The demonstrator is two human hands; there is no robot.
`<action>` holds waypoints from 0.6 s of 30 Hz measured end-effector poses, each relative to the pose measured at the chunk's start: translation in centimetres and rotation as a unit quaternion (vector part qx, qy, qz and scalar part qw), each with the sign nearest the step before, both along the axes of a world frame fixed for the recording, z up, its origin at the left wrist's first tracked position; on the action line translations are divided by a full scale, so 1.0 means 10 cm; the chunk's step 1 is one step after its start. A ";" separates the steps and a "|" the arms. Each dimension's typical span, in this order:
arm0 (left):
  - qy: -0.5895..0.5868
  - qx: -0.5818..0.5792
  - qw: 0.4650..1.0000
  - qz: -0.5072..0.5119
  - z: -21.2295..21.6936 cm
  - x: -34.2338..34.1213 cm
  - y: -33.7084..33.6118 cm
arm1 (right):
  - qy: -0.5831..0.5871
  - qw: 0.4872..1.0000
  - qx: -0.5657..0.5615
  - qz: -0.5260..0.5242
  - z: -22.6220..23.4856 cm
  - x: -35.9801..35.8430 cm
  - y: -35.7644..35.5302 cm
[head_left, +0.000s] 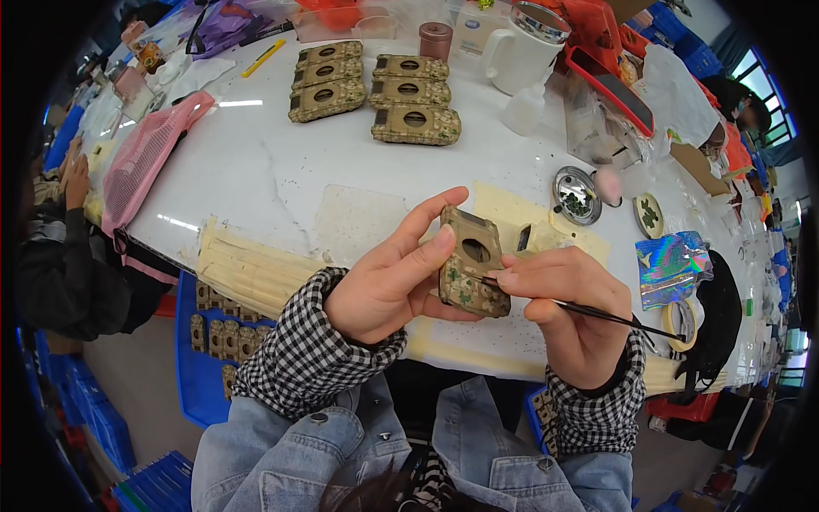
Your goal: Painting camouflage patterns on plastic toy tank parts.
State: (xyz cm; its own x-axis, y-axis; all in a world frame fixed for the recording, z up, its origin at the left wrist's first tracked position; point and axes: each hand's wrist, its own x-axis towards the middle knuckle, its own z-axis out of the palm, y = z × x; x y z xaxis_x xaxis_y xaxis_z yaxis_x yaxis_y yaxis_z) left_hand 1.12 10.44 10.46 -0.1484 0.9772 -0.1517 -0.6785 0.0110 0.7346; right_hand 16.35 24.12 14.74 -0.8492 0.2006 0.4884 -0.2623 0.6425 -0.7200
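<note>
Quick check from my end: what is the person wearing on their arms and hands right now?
Both hands, the left hand and the right hand, are bare: no gloves. Each wrist shows a black-and-white checked cuff, worn under a light blue denim jacket sleeve with metal snap buttons.

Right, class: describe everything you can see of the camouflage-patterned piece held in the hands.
The camouflage piece is a flat, roughly rectangular block with rounded corners, tan with green and brown blotches, and an oval hole through its upper half. It looks like hard plastic or resin. It is held tilted above the white table. The left hand grips its left side, thumb across its face. The right hand touches its right edge and holds a thin brush to its lower face.
</note>
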 end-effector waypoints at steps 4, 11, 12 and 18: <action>-0.006 -0.002 1.000 -0.008 0.02 0.00 0.00 | -0.003 1.000 -0.007 -0.002 0.00 0.01 0.00; 0.000 -0.003 1.000 -0.008 0.01 -0.01 -0.01 | 0.004 1.000 -0.010 0.005 -0.03 0.00 0.01; -0.001 -0.003 1.000 -0.008 0.01 -0.01 -0.01 | -0.001 1.000 -0.001 0.002 -0.02 0.00 0.01; -0.009 -0.003 1.000 -0.014 0.02 -0.01 -0.01 | -0.012 1.000 0.014 0.002 0.01 0.02 -0.01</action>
State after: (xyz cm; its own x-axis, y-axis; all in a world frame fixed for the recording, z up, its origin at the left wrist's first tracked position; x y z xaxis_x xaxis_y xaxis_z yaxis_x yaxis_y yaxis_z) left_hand 1.00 10.30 10.61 -0.1183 0.9799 -0.1608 -0.6904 0.0352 0.7225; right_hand 16.52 24.07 14.86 -0.8615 0.1841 0.4733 -0.2471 0.6622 -0.7074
